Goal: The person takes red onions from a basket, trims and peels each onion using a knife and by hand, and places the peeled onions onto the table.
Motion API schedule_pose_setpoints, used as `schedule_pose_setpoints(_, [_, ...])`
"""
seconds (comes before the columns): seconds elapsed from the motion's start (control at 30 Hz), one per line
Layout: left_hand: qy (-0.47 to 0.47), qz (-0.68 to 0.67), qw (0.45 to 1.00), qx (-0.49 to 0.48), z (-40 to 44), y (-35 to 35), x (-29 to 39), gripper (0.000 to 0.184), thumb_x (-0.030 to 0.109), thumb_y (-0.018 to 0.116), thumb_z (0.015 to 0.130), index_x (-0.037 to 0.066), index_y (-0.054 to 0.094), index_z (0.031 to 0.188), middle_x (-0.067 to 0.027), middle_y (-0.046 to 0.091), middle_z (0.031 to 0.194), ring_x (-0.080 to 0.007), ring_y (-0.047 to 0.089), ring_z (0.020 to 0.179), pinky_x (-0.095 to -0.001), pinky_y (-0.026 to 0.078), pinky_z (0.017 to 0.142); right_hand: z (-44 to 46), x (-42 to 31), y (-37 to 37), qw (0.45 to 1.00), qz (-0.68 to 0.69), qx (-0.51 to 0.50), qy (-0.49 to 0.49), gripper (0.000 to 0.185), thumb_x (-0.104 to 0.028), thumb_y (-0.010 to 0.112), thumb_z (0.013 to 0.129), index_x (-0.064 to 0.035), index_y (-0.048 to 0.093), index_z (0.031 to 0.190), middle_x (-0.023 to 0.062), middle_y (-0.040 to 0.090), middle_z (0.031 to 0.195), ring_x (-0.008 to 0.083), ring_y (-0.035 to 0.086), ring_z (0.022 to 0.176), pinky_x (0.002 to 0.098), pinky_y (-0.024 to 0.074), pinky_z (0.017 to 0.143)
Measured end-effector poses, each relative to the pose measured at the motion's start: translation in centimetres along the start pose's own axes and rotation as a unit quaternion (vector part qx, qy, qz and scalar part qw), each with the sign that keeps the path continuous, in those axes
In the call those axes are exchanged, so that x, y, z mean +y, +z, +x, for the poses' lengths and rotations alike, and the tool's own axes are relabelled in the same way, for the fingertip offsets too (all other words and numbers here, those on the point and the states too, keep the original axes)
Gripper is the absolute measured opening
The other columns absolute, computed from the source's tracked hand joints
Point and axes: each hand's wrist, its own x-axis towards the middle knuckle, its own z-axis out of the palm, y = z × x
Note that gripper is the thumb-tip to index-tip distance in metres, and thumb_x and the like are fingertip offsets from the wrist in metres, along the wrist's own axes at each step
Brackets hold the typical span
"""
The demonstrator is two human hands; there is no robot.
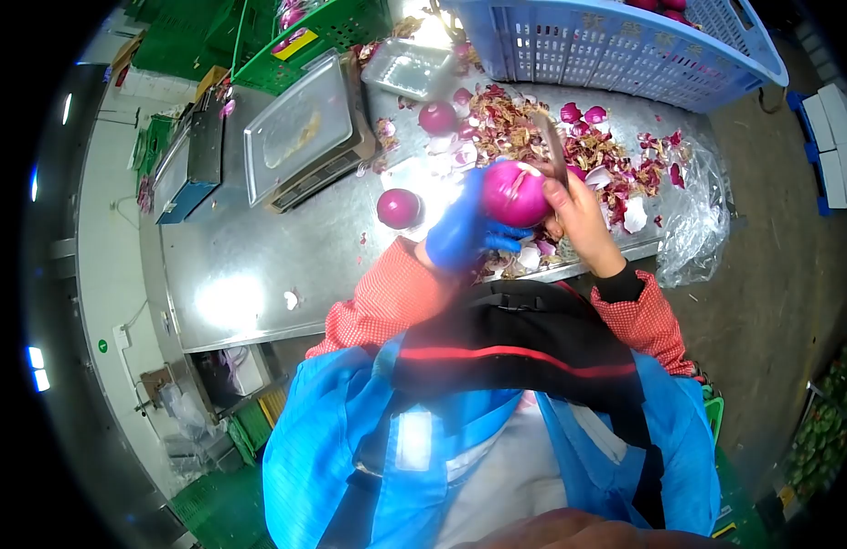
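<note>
My left hand [455, 229], in a blue glove, is closed around a peeled red onion [515, 195] above the table's front edge. A pale strip of skin shows on top of the onion. In my bare right hand [585, 229] is a knife [552, 146], its blade pointing up and away, with the thumb close against the onion's right side. Two more red onions lie on the metal table: one onion [399, 209] left of my gloved hand, another onion [437, 118] farther back. Beneath and beyond my hands are heaped onion skins [506, 114].
A blue plastic crate [579, 46] with red onions stands at the back right. At the back left are a scale [327, 178] bearing a clear-lidded tray [300, 128] and a green crate [350, 23]. A crumpled plastic bag [698, 215] hangs over the table's right edge.
</note>
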Motion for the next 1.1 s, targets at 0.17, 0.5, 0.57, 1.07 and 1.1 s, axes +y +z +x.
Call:
schedule_pose_setpoints(0.17, [0.256, 0.299, 0.918, 0.055, -0.4, 2.2, 1.1, 0.068, 0.045, 0.052, 0.097, 0.005, 0.031, 0.148, -0.0156, 0.046, 0.141, -0.0257, 0.044, 0.132, -0.0364, 0.039, 0.106, -0.3, 0.4, 0.3, 0.982, 0.147, -0.047, 0.105, 0.050, -0.049, 0.039, 0.103, -0.0027, 0.054, 0.114, 0.0074, 0.057, 0.066, 0.0094, 0.047, 0.044, 0.0226, 0.0383, 0.042])
schedule_pose_setpoints(0.5, [0.081, -0.173, 0.982, 0.007, 0.8, -0.5, -0.7, 0.058, 0.046, 0.050, 0.099, 0.007, 0.041, 0.141, -0.0163, 0.056, 0.130, -0.0298, 0.063, 0.110, -0.0416, 0.061, 0.076, -0.8, 2.3, -0.8, 0.857, -0.481, 0.118, -0.142, 0.026, -0.027, 0.052, 0.099, -0.0032, 0.058, 0.109, 0.0083, 0.061, 0.078, 0.0138, 0.060, 0.064, 0.0316, 0.0468, 0.054])
schedule_pose_setpoints(0.57, [0.094, -0.159, 0.982, 0.047, 0.9, -0.5, -0.5, 0.055, 0.045, 0.049, 0.099, 0.008, 0.042, 0.139, -0.0151, 0.057, 0.128, -0.0288, 0.064, 0.108, -0.0418, 0.061, 0.077, -2.1, 1.6, -0.7, 0.881, -0.448, 0.088, -0.121, 0.023, -0.020, 0.056, 0.096, 0.0000, 0.061, 0.105, 0.0077, 0.062, 0.078, 0.0146, 0.061, 0.069, 0.0334, 0.0480, 0.062])
schedule_pose_setpoints(1.07, [0.091, -0.174, 0.977, 0.082, 1.1, 0.8, 0.7, 0.046, 0.032, 0.057, 0.096, 0.012, 0.045, 0.135, -0.0093, 0.058, 0.125, -0.0261, 0.063, 0.107, -0.0449, 0.060, 0.080, -4.1, -0.3, -0.4, 0.790, -0.546, 0.138, -0.243, 0.039, -0.009, 0.070, 0.077, -0.0070, 0.062, 0.114, 0.0105, 0.062, 0.091, 0.0302, 0.063, 0.077, 0.0378, 0.0504, 0.064])
schedule_pose_setpoints(1.1, [0.093, -0.172, 0.977, 0.080, 0.8, 1.4, 1.0, 0.045, 0.031, 0.058, 0.095, 0.012, 0.046, 0.135, -0.0089, 0.058, 0.125, -0.0258, 0.063, 0.107, -0.0447, 0.060, 0.080, -4.2, -0.4, -0.3, 0.781, -0.558, 0.139, -0.245, 0.041, -0.008, 0.071, 0.075, -0.0070, 0.062, 0.115, 0.0101, 0.061, 0.090, 0.0294, 0.063, 0.075, 0.0373, 0.0502, 0.063])
